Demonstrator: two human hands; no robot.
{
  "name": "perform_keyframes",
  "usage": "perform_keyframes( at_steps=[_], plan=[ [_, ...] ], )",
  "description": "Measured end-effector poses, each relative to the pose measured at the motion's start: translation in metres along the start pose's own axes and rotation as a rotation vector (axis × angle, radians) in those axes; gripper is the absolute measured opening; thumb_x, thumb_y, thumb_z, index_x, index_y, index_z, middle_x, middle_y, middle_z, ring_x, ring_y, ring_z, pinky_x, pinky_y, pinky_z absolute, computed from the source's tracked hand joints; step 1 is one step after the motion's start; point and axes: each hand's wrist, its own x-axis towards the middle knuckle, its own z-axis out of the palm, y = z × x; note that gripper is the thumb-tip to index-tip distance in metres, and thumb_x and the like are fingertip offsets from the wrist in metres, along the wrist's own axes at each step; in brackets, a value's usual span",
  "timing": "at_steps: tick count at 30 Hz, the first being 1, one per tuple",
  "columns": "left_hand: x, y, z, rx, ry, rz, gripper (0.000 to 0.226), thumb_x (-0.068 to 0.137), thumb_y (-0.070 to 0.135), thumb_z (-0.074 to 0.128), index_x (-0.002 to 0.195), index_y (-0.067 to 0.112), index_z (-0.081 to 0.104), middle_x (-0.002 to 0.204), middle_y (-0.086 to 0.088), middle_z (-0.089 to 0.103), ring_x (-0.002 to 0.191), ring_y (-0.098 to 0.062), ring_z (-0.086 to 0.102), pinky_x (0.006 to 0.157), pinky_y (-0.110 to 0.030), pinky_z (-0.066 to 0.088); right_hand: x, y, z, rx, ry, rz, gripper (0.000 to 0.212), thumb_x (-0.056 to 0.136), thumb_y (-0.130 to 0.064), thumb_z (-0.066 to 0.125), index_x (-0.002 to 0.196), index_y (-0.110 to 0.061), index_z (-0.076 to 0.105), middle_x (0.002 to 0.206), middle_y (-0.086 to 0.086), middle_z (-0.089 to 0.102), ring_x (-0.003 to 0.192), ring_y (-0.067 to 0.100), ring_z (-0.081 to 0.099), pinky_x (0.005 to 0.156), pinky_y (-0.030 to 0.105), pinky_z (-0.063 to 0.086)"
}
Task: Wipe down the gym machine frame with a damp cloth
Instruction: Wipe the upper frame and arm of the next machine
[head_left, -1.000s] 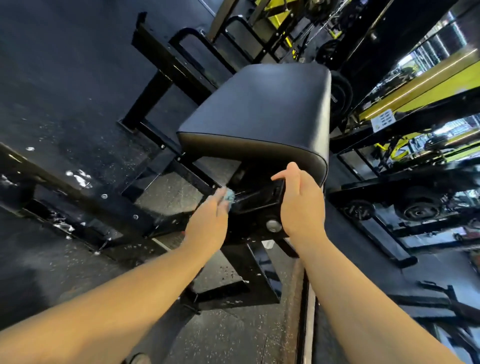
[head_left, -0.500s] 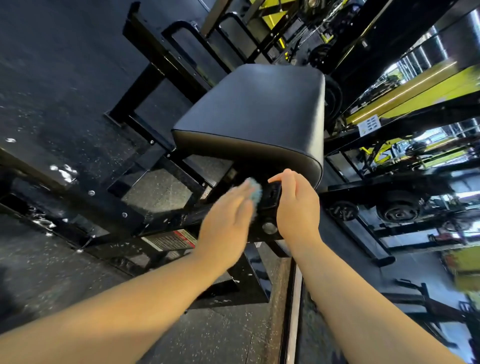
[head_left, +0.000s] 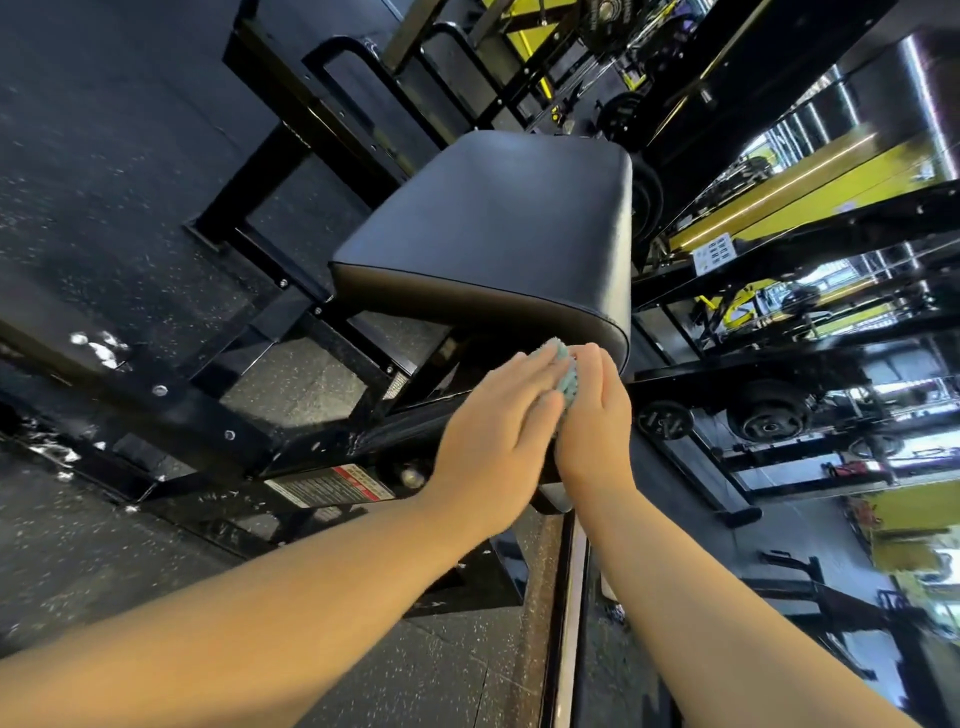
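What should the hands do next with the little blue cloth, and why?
Probably the left hand should rub the cloth down along the black frame bar below. The cloth sits between it and the right hand, just under the seat pad, and that bar shows white specks.

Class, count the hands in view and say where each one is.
2. The left hand lies flat on the blue cloth under the black pad's front edge; the right hand is just right of it, against the cloth. No others show.
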Motion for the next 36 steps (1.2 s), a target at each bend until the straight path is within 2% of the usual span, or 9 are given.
perform_keyframes(
  at_steps=[2, 7, 14, 17, 20, 23, 28, 33, 36],
  plan=[
    [-0.01, -0.025, -0.004, 0.027, 0.03, 0.026, 0.042, 0.098, 0.033, 0.028, 0.14, 0.036, 0.029, 0.145, 0.023, 0.029, 0.137, 0.008, 0.019, 0.113, -0.014, 0.016, 0.001, 0.0, -0.002, 0.059, 0.059, 0.049, 0.028, 0.102, -0.024, 0.032, 0.09, -0.018, 0.057, 0.078, -0.003, 0.056, 0.072, 0.002, 0.052, 0.071, 0.029, 0.042],
    [-0.028, -0.081, -0.023, 0.123, 0.106, -0.395, 0.04, 0.102, 0.028, 0.028, 0.142, 0.029, 0.031, 0.15, 0.008, 0.033, 0.139, -0.005, 0.025, 0.115, -0.023, 0.015, 0.004, -0.001, -0.001, 0.054, 0.086, 0.12, 0.029, 0.101, -0.028, 0.031, 0.089, -0.021, 0.057, 0.079, -0.007, 0.056, 0.071, -0.001, 0.05, 0.072, 0.029, 0.041],
    [0.004, -0.001, 0.003, 0.119, 0.023, 0.041, 0.045, 0.098, 0.037, 0.028, 0.142, 0.031, 0.032, 0.14, 0.026, 0.028, 0.134, 0.008, 0.018, 0.111, -0.015, 0.014, 0.001, -0.002, -0.003, 0.065, 0.084, 0.006, 0.031, 0.102, -0.022, 0.032, 0.083, -0.013, 0.055, 0.075, -0.004, 0.051, 0.064, -0.003, 0.048, 0.063, 0.016, 0.041],
    [-0.01, -0.043, -0.014, 0.115, 0.043, -0.157, 0.039, 0.101, 0.028, 0.03, 0.14, 0.035, 0.031, 0.144, 0.013, 0.039, 0.128, 0.001, 0.035, 0.109, -0.025, 0.03, 0.001, 0.003, 0.0, 0.046, 0.083, 0.067, 0.029, 0.1, -0.033, 0.033, 0.086, -0.024, 0.057, 0.076, -0.009, 0.056, 0.069, -0.003, 0.052, 0.072, 0.029, 0.044],
    [-0.018, -0.057, -0.027, 0.126, 0.042, -0.417, 0.042, 0.102, 0.028, 0.029, 0.143, 0.03, 0.033, 0.148, 0.008, 0.037, 0.13, -0.011, 0.041, 0.111, -0.033, 0.031, 0.001, 0.002, -0.001, 0.019, 0.087, 0.09, 0.03, 0.102, -0.03, 0.031, 0.091, -0.021, 0.058, 0.074, -0.007, 0.054, 0.064, -0.007, 0.049, 0.064, 0.025, 0.04],
    [0.003, -0.027, -0.012, 0.139, 0.007, -0.337, 0.043, 0.102, 0.031, 0.027, 0.145, 0.029, 0.03, 0.152, 0.013, 0.027, 0.141, -0.004, 0.019, 0.115, -0.027, 0.013, 0.0, 0.001, 0.0, 0.018, 0.081, 0.079, 0.032, 0.099, -0.035, 0.03, 0.094, -0.02, 0.059, 0.08, -0.009, 0.057, 0.073, -0.002, 0.051, 0.07, 0.026, 0.04],
    [0.041, -0.005, 0.001, 0.222, 0.004, -0.243, 0.042, 0.102, 0.036, 0.027, 0.14, 0.027, 0.04, 0.144, 0.008, 0.043, 0.133, -0.006, 0.036, 0.11, -0.025, 0.025, 0.001, -0.001, -0.002, 0.046, 0.106, 0.051, 0.027, 0.103, -0.023, 0.032, 0.097, -0.013, 0.056, 0.081, -0.007, 0.056, 0.078, 0.003, 0.053, 0.073, 0.024, 0.04],
    [-0.024, -0.007, -0.005, 0.17, -0.012, -0.112, 0.046, 0.096, 0.042, 0.022, 0.14, 0.042, 0.006, 0.15, 0.027, 0.005, 0.138, 0.012, 0.0, 0.111, -0.009, -0.001, 0.003, 0.004, 0.0, 0.041, 0.103, -0.022, 0.031, 0.096, -0.031, 0.032, 0.089, -0.014, 0.056, 0.074, -0.011, 0.055, 0.069, -0.001, 0.05, 0.068, 0.019, 0.04],
    [0.009, -0.006, 0.003, 0.161, 0.005, -0.129, 0.046, 0.1, 0.037, 0.025, 0.145, 0.035, 0.017, 0.153, 0.019, 0.017, 0.14, 0.005, 0.009, 0.114, -0.017, 0.006, 0.007, 0.005, 0.001, 0.039, 0.099, -0.068, 0.031, 0.097, -0.027, 0.033, 0.085, -0.01, 0.055, 0.069, -0.013, 0.052, 0.066, -0.001, 0.049, 0.063, 0.015, 0.039]
  ],
)
